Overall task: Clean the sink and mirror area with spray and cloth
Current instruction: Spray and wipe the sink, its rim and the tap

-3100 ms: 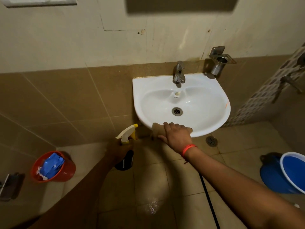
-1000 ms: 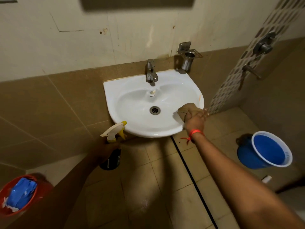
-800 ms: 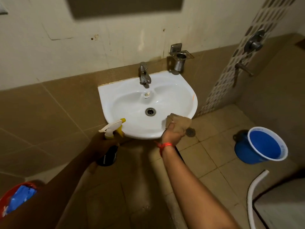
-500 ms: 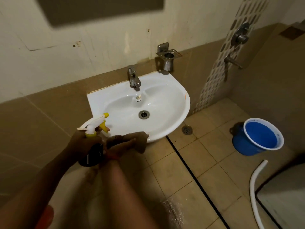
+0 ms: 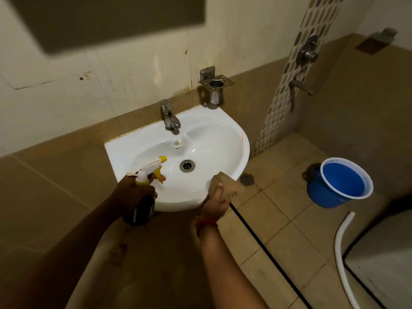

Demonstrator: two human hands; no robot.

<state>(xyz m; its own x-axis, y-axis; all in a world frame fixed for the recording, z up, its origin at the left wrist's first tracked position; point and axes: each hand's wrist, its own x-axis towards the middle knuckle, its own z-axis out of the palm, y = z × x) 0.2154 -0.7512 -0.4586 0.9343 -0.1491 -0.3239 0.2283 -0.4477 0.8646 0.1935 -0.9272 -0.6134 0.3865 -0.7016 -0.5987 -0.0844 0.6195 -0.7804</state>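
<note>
A white wall-hung sink (image 5: 231, 141) with a chrome tap (image 5: 169, 118) and a round drain (image 5: 187, 165) fills the middle of the view. My left hand (image 5: 131, 192) grips a dark spray bottle (image 5: 142, 208) with a white and yellow trigger head, its nozzle aimed over the basin's left front. My right hand (image 5: 215, 205) holds a brown cloth (image 5: 227, 184) bunched at the sink's front right rim. The bottom edge of a dark mirror (image 5: 107, 21) shows on the wall at the top left.
A steel cup holder (image 5: 215, 90) is fixed to the wall right of the tap. A blue bucket (image 5: 343, 184) stands on the tiled floor at the right, with a white hose (image 5: 343, 246) and a floor drain (image 5: 247, 179) nearby. Shower fittings (image 5: 306, 54) sit on the patterned tile strip.
My right hand swept the cloth along the sink's front rim, dipped below it beside the bottle, and is back at the front right rim. My left hand raised the spray bottle over the basin.
</note>
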